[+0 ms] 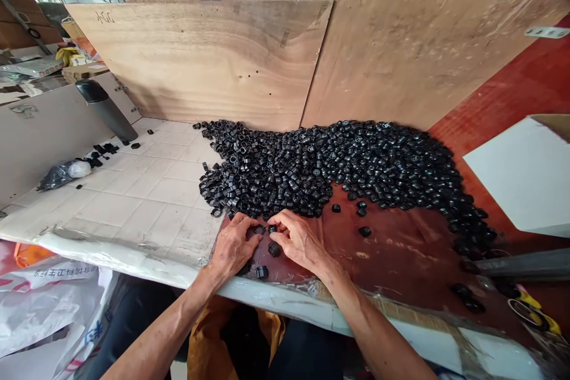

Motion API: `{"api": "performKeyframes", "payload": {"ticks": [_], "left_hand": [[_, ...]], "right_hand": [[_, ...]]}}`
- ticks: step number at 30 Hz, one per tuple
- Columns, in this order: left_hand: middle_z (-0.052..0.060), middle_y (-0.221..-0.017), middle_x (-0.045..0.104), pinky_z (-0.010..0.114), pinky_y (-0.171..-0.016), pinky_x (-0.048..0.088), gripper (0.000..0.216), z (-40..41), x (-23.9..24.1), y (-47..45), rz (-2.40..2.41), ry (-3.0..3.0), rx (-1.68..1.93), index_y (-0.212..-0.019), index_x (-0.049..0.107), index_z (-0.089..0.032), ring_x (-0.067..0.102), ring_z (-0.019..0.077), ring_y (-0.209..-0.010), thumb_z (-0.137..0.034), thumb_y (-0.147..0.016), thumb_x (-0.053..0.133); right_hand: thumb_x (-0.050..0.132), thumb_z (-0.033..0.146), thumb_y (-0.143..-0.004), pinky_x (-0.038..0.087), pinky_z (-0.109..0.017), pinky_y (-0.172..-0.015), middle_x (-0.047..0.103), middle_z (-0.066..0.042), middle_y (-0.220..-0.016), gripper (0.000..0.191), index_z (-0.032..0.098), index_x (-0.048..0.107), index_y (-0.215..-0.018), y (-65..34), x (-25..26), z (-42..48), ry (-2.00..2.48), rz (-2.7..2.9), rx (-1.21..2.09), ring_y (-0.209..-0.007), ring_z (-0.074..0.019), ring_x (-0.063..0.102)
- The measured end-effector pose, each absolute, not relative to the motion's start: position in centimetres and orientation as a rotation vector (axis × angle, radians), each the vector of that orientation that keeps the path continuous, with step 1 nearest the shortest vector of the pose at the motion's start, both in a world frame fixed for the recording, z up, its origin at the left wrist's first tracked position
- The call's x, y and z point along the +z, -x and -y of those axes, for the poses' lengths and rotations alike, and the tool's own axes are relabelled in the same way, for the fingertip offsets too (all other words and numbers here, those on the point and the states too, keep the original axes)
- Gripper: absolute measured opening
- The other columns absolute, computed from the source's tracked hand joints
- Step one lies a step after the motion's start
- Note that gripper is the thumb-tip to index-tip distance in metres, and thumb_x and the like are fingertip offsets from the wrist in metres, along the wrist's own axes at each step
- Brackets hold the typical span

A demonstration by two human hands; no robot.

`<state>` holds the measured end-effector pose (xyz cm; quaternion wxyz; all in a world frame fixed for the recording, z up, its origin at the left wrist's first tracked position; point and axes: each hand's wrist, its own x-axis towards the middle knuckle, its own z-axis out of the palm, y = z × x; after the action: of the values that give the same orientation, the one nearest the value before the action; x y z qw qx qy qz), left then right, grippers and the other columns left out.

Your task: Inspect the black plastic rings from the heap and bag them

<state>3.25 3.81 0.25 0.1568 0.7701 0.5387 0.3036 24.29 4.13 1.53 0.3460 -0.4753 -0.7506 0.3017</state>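
My left hand (pixel 237 242) is at the near edge of the work surface, its thumb and fingers closed around a black plastic ring (pixel 259 229). Close beside it, my right hand (pixel 297 237) pinches a small black plastic cap (pixel 272 228). Below the fingers lies a loose black cap (pixel 274 249), and another black part (pixel 262 272) rests nearer the table edge. Just beyond both hands spreads a big heap of black caps and rings (pixel 285 172); open rings show mostly on its left side, rounded caps on its right.
A dark thermos (pixel 109 110) leans at the left near a small plastic bag (pixel 60 173). Plywood boards (pixel 214 59) wall off the back. At right are a white box (pixel 521 172), a grey bar (pixel 525 266) and yellow-handled scissors (pixel 534 309). A padded edge (pixel 133 261) runs along the front.
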Motion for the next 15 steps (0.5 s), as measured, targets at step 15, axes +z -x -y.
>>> {"api": "performKeyframes", "payload": {"ticks": [15], "left_hand": [[0.001,-0.099,0.076,0.03,-0.08,0.06,0.018,-3.4,0.6,-2.9,-1.248,-1.85,1.087,-0.108,0.075,-0.025,0.071,0.0175,-0.088,-0.028,-0.091,0.076]], "right_hand": [[0.067,0.015,-0.088,0.057,-0.03,-0.08,0.075,-0.006,-0.107,0.019,0.023,0.079,-0.101,-23.8,3.0,-4.0,1.093,1.766,0.965,-0.096,-0.0201,0.072]]}}
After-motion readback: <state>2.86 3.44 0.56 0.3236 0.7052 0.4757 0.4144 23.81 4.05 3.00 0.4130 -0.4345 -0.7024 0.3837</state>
